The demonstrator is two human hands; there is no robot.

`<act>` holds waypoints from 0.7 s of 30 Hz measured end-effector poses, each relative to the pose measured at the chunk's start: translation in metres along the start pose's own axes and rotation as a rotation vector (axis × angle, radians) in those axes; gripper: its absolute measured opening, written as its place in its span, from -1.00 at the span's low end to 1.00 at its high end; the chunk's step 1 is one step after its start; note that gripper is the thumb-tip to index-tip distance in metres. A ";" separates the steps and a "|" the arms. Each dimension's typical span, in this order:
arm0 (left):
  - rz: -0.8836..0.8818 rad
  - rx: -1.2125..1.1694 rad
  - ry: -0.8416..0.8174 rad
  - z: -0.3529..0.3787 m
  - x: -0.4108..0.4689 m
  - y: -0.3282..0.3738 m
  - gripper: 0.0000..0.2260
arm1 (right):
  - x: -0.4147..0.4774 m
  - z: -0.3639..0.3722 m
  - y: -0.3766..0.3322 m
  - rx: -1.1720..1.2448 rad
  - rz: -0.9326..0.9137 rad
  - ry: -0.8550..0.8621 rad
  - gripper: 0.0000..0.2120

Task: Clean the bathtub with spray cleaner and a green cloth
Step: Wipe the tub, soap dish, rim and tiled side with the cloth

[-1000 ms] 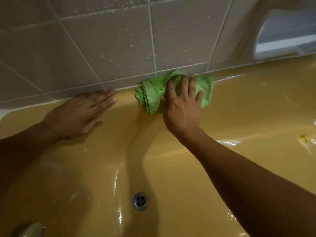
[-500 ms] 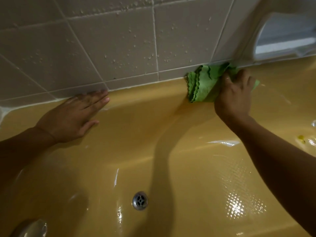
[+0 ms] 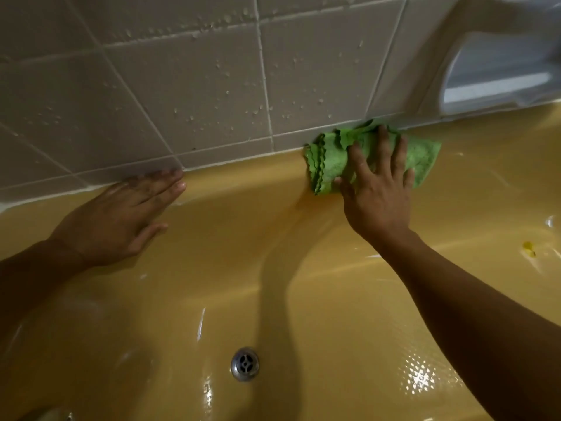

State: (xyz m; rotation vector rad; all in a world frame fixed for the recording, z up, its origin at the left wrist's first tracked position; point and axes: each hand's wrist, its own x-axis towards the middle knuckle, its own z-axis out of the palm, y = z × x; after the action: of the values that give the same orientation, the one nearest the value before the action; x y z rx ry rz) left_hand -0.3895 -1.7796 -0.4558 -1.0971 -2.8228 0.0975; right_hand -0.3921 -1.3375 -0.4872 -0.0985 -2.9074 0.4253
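The yellow bathtub [image 3: 243,238] fills the lower part of the head view, wet and glossy. A folded green cloth [image 3: 329,161] with a scalloped edge lies on the tub's far rim, right where it meets the tiled wall. My right hand [image 3: 376,192] presses on the cloth with spread, straight fingers. My left hand [image 3: 121,217] rests flat on the far rim to the left, fingertips touching the wall joint. No spray cleaner bottle is in view.
Grey wall tiles [image 3: 197,86] dotted with water drops rise behind the tub. A metal drain [image 3: 244,363] sits in the tub floor. A white recessed fixture [image 3: 498,83] is at the top right. A small yellow speck [image 3: 528,248] lies on the right slope.
My right hand slid the cloth right along the rim, then back left a little, and its fingers are now spread flat. My left hand stayed on the rim.
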 end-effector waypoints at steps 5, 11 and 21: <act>0.012 0.019 0.014 -0.001 0.001 0.001 -0.37 | -0.003 0.012 -0.025 0.119 0.025 0.032 -0.47; -0.003 0.006 0.007 -0.003 0.001 0.004 -0.37 | -0.025 0.027 -0.107 -0.016 -0.189 0.012 -0.46; -0.184 -0.044 -0.020 -0.005 -0.040 0.001 -0.36 | -0.018 0.006 -0.062 -0.113 -0.239 -0.024 -0.37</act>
State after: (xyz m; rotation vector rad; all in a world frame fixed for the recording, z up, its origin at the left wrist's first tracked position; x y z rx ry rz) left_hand -0.3585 -1.8057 -0.4541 -0.8432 -2.9404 0.0303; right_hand -0.3783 -1.4001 -0.4778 0.2367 -2.9168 0.2236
